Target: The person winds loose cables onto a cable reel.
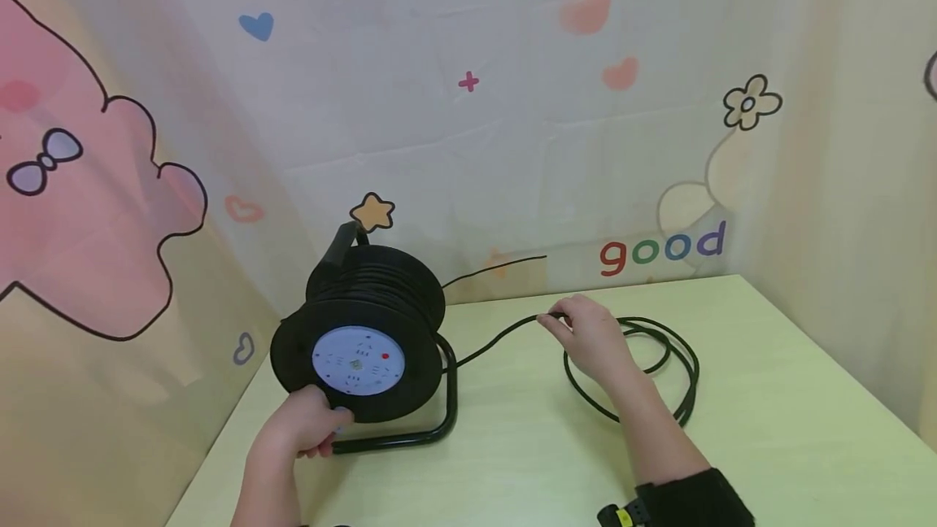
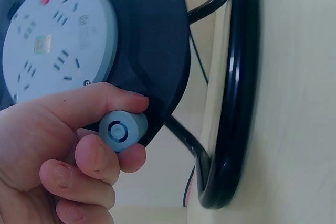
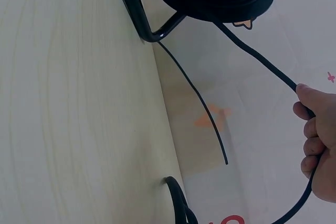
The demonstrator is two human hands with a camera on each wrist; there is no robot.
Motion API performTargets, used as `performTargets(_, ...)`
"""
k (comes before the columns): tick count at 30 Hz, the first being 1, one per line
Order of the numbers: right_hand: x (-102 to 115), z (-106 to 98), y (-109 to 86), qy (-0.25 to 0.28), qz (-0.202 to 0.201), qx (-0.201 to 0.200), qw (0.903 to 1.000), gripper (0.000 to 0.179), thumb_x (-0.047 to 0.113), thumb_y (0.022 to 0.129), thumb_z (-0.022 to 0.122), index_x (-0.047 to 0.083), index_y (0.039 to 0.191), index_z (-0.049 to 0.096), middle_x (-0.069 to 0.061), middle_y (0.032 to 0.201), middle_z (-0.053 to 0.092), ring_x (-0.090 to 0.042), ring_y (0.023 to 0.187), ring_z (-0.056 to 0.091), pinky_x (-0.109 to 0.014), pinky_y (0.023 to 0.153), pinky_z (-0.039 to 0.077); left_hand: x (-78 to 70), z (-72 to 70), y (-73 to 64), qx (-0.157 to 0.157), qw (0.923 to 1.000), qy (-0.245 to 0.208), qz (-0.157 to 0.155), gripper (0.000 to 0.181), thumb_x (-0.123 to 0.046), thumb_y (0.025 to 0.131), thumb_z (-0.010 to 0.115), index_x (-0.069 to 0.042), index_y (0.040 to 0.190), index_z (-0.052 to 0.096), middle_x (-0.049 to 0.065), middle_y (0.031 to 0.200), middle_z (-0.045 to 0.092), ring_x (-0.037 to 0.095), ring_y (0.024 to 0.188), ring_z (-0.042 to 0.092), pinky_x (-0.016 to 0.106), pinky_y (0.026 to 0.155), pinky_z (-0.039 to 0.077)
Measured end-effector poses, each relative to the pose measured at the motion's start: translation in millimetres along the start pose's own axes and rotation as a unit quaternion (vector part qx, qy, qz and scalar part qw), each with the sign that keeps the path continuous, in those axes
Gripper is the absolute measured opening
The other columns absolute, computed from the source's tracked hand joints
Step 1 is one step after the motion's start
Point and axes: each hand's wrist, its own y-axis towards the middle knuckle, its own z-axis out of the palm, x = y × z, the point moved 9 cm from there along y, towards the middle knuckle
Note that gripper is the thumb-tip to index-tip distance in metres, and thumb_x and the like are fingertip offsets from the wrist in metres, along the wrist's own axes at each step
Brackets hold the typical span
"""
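A black cable reel with a pale round socket panel stands on its tube frame at the table's left. My left hand is at the reel's lower front; in the left wrist view its thumb and fingers grip a small grey winding knob on the disc. The right hand holds the black cable between thumb and curled fingers, raised above the table. From the reel the cable runs to that hand, and its loose loops lie beyond on the tabletop.
The pale green table meets a curtain printed with hearts and the word "good" at its back edge. Behind the reel a thin black line shows against the curtain.
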Motion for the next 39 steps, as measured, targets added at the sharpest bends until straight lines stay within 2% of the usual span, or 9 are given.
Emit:
performTargets(9,21.5,21.5,2.1,0.040,-0.015,0.015,0.9990,0.013,0.030,0.091,0.066,0.018,0.087,0.069,0.005,0.080,0.056,-0.015,0.073,0.048,-0.034,0.064,0.043,16.4,-28.9,-4.9,-0.068,0.9974,-0.024,-0.005,0.036,-0.025,0.081,0.063,-0.007,0.051,0.056,0.003,0.045,0.054,0.016,0.041,0.045,0.028,0.042,0.032)
performTargets(18,44.7,50.3,0.2,0.103,-0.048,0.071,0.9910,0.008,0.017,0.096,0.060,0.013,0.092,0.066,0.003,0.085,0.058,-0.013,0.076,0.050,-0.034,0.066,0.047,29.6,-55.1,-11.2,-0.109,0.9929,-0.046,-0.013,0.042,-0.031,0.084,0.061,-0.007,0.050,0.055,0.003,0.046,0.055,0.018,0.044,0.048,0.032,0.046,0.035)
performTargets(22,54.9,59.1,-0.4,0.114,-0.048,0.077,0.9893,0.009,0.015,0.096,0.059,0.011,0.093,0.066,0.003,0.085,0.057,-0.013,0.075,0.050,-0.033,0.066,0.047,32.8,-63.6,-14.1,-0.124,0.9889,-0.080,-0.015,0.044,-0.034,0.087,0.061,-0.007,0.052,0.054,0.003,0.048,0.056,0.018,0.044,0.047,0.033,0.048,0.036)
performTargets(26,64.4,70.6,-0.6,0.124,-0.048,0.086,0.9874,0.010,0.014,0.096,0.059,0.008,0.096,0.067,0.003,0.086,0.058,-0.012,0.075,0.051,-0.033,0.067,0.047,33.9,-72.8,-17.6,-0.146,0.9812,-0.125,-0.020,0.046,-0.037,0.088,0.061,-0.007,0.053,0.054,0.004,0.047,0.054,0.017,0.042,0.043,0.032,0.046,0.033)
performTargets(29,71.5,81.1,-0.7,0.128,-0.052,0.097,0.9857,0.011,0.014,0.096,0.058,0.008,0.097,0.067,0.003,0.086,0.058,-0.012,0.075,0.051,-0.032,0.067,0.047,35.7,-78.3,-20.5,-0.162,0.9715,-0.170,-0.036,0.049,-0.044,0.088,0.061,-0.006,0.057,0.057,0.003,0.048,0.052,0.017,0.043,0.041,0.031,0.042,0.030)
performTargets(32,79.5,91.4,-1.5,0.126,-0.062,0.106,0.9844,0.011,0.012,0.096,0.058,0.008,0.098,0.068,0.002,0.087,0.058,-0.011,0.075,0.051,-0.032,0.068,0.048,36.3,-81.7,-23.3,-0.179,0.9547,-0.232,-0.055,0.049,-0.047,0.088,0.062,-0.006,0.060,0.059,0.003,0.051,0.051,0.016,0.046,0.044,0.028,0.041,0.032)
performTargets(34,84.5,98.1,-2.2,0.120,-0.070,0.115,0.9837,0.011,0.012,0.096,0.057,0.009,0.098,0.068,0.002,0.087,0.058,-0.010,0.076,0.051,-0.032,0.069,0.048,35.1,-81.9,-24.9,-0.186,0.9395,-0.281,-0.063,0.050,-0.048,0.088,0.063,-0.005,0.062,0.059,0.002,0.052,0.050,0.015,0.047,0.045,0.027,0.042,0.035)
performTargets(36,89.0,103.4,-2.8,0.115,-0.077,0.121,0.9829,0.012,0.011,0.097,0.057,0.008,0.098,0.068,0.001,0.087,0.058,-0.010,0.077,0.052,-0.032,0.070,0.049,32.7,-81.6,-25.7,-0.193,0.9201,-0.335,-0.062,0.050,-0.047,0.087,0.065,-0.005,0.061,0.057,0.002,0.053,0.050,0.014,0.047,0.045,0.025,0.042,0.038)
performTargets(39,93.9,108.6,-3.3,0.111,-0.083,0.129,0.9819,0.012,0.012,0.097,0.057,0.008,0.098,0.068,0.002,0.087,0.058,-0.010,0.078,0.053,-0.032,0.071,0.049,29.5,-80.8,-25.7,-0.196,0.8947,-0.398,-0.057,0.055,-0.052,0.082,0.070,-0.005,0.059,0.054,0.001,0.051,0.047,0.012,0.043,0.041,0.022,0.040,0.036)
